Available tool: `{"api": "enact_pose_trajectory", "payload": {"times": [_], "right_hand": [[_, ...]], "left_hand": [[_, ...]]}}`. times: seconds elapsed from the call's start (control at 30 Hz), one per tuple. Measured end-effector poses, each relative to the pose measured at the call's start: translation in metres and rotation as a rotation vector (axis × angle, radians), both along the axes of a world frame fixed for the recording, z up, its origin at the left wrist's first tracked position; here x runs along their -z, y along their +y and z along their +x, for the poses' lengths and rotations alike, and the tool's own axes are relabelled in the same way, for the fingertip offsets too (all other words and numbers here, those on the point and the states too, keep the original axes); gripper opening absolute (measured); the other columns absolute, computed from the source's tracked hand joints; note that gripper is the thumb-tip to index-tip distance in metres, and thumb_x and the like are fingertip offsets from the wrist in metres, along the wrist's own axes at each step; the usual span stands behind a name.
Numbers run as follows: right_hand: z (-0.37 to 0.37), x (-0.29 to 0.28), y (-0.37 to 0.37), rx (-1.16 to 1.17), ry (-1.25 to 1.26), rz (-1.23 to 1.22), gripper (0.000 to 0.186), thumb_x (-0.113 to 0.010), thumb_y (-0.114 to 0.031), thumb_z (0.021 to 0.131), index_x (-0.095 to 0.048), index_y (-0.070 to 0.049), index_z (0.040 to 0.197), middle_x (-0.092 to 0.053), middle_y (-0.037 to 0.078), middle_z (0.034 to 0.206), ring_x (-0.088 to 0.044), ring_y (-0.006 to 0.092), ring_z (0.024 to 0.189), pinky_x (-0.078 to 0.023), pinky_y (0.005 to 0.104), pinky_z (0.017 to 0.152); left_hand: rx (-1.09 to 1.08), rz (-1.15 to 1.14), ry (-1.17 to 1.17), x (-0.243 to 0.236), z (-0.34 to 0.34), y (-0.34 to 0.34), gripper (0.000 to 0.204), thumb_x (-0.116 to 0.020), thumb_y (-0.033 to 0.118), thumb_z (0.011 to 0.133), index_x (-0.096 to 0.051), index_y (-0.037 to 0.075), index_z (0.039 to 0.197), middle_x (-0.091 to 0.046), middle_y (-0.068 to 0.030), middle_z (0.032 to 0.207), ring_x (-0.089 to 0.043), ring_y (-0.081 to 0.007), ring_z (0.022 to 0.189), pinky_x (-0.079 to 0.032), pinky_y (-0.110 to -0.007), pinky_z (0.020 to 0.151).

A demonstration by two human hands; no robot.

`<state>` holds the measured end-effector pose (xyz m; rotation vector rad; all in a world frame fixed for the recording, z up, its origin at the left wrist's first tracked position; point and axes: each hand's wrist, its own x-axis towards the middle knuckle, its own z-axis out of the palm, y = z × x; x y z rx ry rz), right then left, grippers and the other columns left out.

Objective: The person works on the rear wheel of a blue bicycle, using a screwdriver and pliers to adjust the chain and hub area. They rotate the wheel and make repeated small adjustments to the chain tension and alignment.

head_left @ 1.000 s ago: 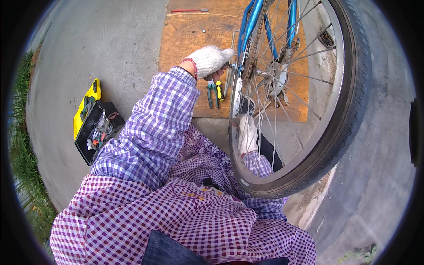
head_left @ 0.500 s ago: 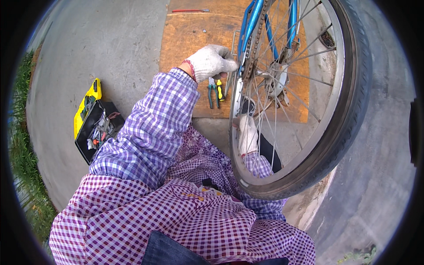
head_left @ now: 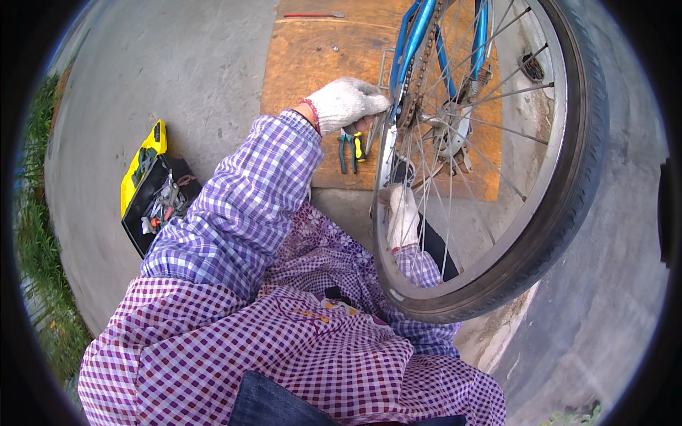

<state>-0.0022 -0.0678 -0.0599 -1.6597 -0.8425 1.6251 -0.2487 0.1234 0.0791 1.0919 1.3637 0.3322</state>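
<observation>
A bicycle wheel (head_left: 584, 160) with a black tyre and thin spokes stands upright on the right. My left hand (head_left: 347, 105), in a white knit glove, is closed at the blue bicycle frame (head_left: 414, 44), where the chain (head_left: 424, 62) runs toward the hub. Whatever lies between its fingers is hidden. Through the spokes shows my right hand (head_left: 403, 215), also gloved, low behind the wheel. Its fingertips are by the near-left part of the rim, mostly covered by it. Below my left hand, green-handled pliers (head_left: 348, 153) lie beside a yellow-and-black screwdriver (head_left: 359, 147).
A wooden board (head_left: 320, 64) lies under the bicycle on the concrete floor, with a red rod-like tool (head_left: 312, 15) at its far edge. On the left stands an open black-and-yellow toolbox (head_left: 132, 177) full of metal tools. Plants (head_left: 46, 241) line the far left.
The whole view has shifted slightly, so the wheel and board sit a little farther right. My left hand stays by the frame, its fingers tucked a bit lower. My right hand remains behind the wheel.
</observation>
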Motion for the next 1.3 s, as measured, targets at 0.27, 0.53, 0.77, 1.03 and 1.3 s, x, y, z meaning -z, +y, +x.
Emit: {"api": "enact_pose_trajectory", "payload": {"times": [0.27, 0.53, 0.77, 1.03, 1.3], "right_hand": [[-0.017, 0.02, 0.005, 0.029, 0.057, -0.005, 0.055, -0.062, -0.051, 0.104, -0.06, 0.001, 0.122, -0.065, 0.009, 0.098, -0.067, 0.0193, 0.084, -0.055, 0.0324, 0.078], [-0.045, -0.023, 0.017, 0.041, 0.011, 0.014, 0.056, -0.062, -0.051, 0.105, -0.06, 0.002, 0.124, -0.065, 0.01, 0.101, -0.066, 0.0194, 0.09, -0.055, 0.033, 0.083], [-0.049, -0.139, 0.046, 0.019, 0.062, 0.005, 0.058, -0.061, -0.055, 0.104, -0.058, 0.0, 0.122, -0.065, 0.01, 0.097, -0.064, 0.0179, 0.085, -0.053, 0.0326, 0.078], [-0.025, -0.204, 0.051, -0.099, -0.077, -0.029, 0.054, -0.057, -0.053, 0.105, -0.061, -0.001, 0.119, -0.066, 0.008, 0.095, -0.063, 0.017, 0.083, -0.052, 0.0322, 0.077], [-0.038, -0.209, 0.055, -0.03, -0.021, -0.052, 0.053, -0.053, -0.051, 0.107, -0.062, 0.001, 0.116, -0.069, 0.01, 0.1, -0.066, 0.0184, 0.088, -0.053, 0.0333, 0.08]], "left_hand": [[-0.031, -0.11, -0.081, 0.013, -0.023, -0.001, 0.046, -0.056, 0.046, 0.108, -0.072, 0.007, 0.092, -0.06, 0.0006, 0.065, -0.062, -0.009, 0.059, -0.049, -0.026, 0.053], [-0.055, -0.108, -0.118, -0.016, -0.044, 0.012, 0.041, -0.057, 0.041, 0.108, -0.064, 0.01, 0.081, -0.048, 0.0027, 0.062, -0.045, -0.0078, 0.051, -0.035, -0.028, 0.047], [0.058, 0.278, 0.079, -0.127, -0.054, 0.041, 0.04, -0.068, 0.035, 0.1, -0.074, 0.002, 0.121, -0.076, -0.0168, 0.111, -0.071, -0.0278, 0.101, -0.055, -0.041, 0.09], [0.009, -0.014, -0.052, -0.172, -0.033, 0.043, 0.046, -0.058, 0.045, 0.106, -0.072, 0.002, 0.1, -0.067, -0.0088, 0.076, -0.066, -0.0196, 0.068, -0.053, -0.036, 0.065], [-0.022, -0.188, -0.153, -0.165, -0.033, 0.045, 0.042, -0.055, 0.041, 0.108, -0.064, 0.009, 0.082, -0.052, 0.002, 0.062, -0.049, -0.0086, 0.052, -0.04, -0.029, 0.048]]}}
